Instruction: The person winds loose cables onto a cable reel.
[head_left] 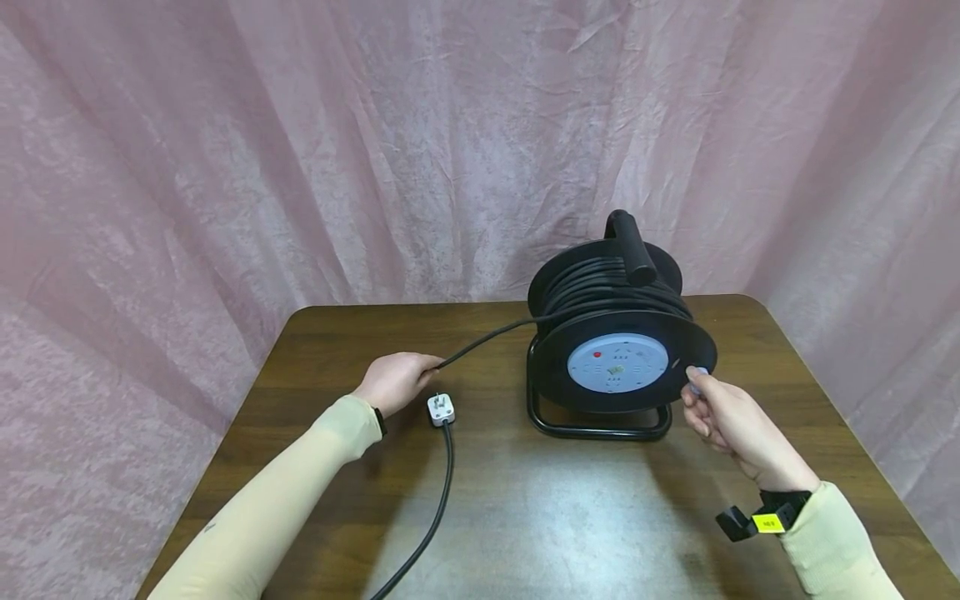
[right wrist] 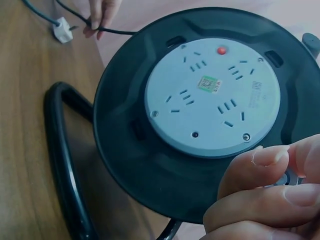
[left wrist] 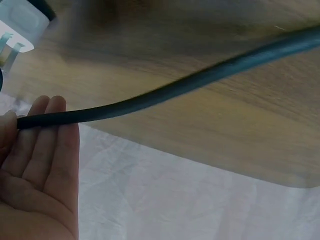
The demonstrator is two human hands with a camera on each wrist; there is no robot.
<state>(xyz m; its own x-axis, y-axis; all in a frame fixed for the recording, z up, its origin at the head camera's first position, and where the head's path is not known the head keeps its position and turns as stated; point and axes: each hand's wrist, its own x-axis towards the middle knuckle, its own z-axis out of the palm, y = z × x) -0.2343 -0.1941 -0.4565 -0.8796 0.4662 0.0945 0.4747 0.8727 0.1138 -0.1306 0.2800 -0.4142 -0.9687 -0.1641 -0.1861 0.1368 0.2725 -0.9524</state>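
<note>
A black cable reel stands on the table, its round face fitted with a pale socket panel with a red button. My right hand pinches the small grey knob at the lower right of the reel's face; in the right wrist view the curled fingers mostly hide it. To the left, my left hand pinches the black cable between thumb and fingers. From there the cable runs up to the reel, where several turns are wound. Just beside this hand is a white plug, pins showing.
The plug's cord curves down to the table's front edge. On top of the reel is a black carrying handle, and a tubular black stand holds it up. A pink curtain hangs behind the wooden table.
</note>
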